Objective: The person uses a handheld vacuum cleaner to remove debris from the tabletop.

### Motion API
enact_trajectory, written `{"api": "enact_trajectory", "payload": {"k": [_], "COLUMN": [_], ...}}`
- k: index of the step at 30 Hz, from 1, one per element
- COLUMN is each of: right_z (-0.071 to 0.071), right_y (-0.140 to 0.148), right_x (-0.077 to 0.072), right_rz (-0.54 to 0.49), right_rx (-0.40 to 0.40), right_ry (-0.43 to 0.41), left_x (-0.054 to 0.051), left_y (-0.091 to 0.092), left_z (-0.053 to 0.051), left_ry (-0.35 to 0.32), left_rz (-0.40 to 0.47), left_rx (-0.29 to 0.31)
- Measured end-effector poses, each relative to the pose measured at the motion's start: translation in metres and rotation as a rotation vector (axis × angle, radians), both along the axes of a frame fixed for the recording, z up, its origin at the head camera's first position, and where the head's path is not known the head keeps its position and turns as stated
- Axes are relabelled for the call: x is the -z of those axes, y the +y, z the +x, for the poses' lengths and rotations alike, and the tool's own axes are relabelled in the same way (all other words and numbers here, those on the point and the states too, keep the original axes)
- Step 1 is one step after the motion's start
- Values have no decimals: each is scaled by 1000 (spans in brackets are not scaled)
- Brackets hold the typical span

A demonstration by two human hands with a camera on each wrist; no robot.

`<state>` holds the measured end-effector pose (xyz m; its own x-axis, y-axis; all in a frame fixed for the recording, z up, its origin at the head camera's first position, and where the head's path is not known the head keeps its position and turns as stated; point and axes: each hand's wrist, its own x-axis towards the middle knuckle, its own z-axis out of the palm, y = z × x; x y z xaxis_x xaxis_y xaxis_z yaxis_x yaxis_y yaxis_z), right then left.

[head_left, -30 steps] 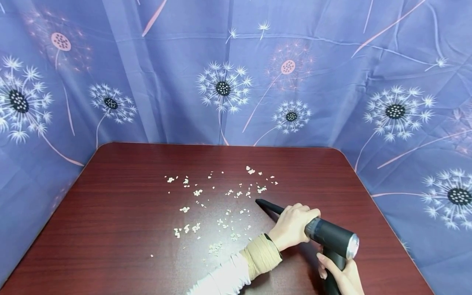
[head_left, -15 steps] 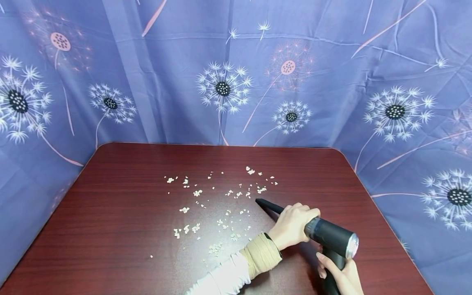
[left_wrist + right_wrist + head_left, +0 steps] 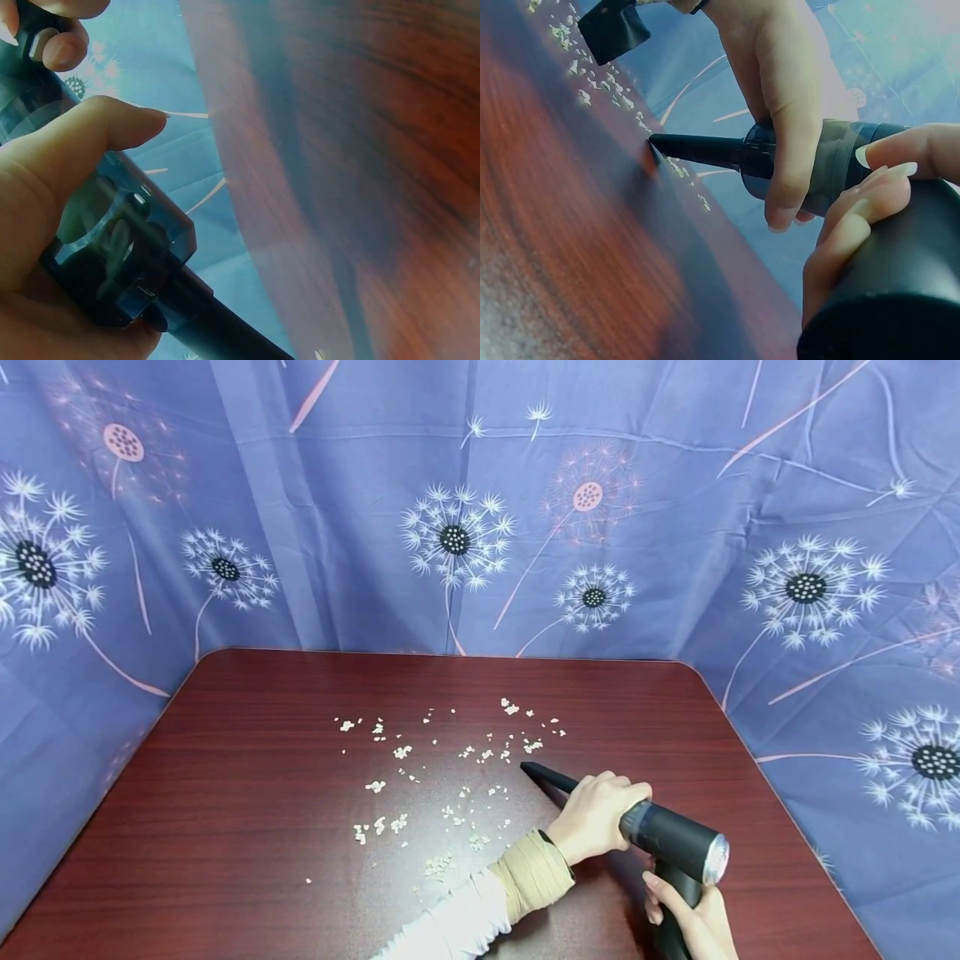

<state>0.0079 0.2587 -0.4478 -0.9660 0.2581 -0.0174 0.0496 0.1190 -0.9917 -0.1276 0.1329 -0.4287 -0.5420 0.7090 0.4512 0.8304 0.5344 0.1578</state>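
Observation:
A black handheld vacuum (image 3: 675, 839) with a narrow nozzle (image 3: 550, 777) lies diagonally over the table's right half, its tip pointing up-left beside pale crumbs (image 3: 532, 746). My left hand (image 3: 596, 818) grips the front of its body from above; in the left wrist view the hand (image 3: 67, 180) wraps the clear chamber (image 3: 120, 240). Below, my right hand (image 3: 693, 918) holds the handle, fingers curled round it, as the right wrist view also shows the fingers (image 3: 855, 217). In that view the nozzle (image 3: 697, 148) reaches toward the crumbs (image 3: 622, 94).
Small pale crumbs (image 3: 399, 822) are scattered in several clusters over the middle of the dark red table (image 3: 187, 793). Blue curtains (image 3: 360, 527) with dandelion prints stand behind the table and along both sides. My left forearm sleeve (image 3: 457, 918) crosses the front of the table.

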Motion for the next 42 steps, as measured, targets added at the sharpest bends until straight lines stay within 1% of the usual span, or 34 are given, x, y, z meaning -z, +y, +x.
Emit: {"api": "enact_trajectory", "payload": {"k": [6, 13, 20, 28, 42], "right_z": [0, -1, -2, -4, -5], "right_y": [0, -1, -2, -2, -4], "right_x": [0, -2, -4, -5, -3], "right_rz": [4, 7, 10, -7, -24], "right_rx": [23, 53, 79, 92, 101], "right_ry": [-18, -43, -87, -117, -94], "left_x": [-1, -2, -2, -3, -6], "left_y": [1, 2, 2, 2, 3], "left_z": [-2, -5, -8, -10, -12], "left_ry": [-9, -35, -25, -39, -55], "left_rz": [-9, -22, -17, -27, -59], "left_rx": [6, 32, 47, 58, 67]}}
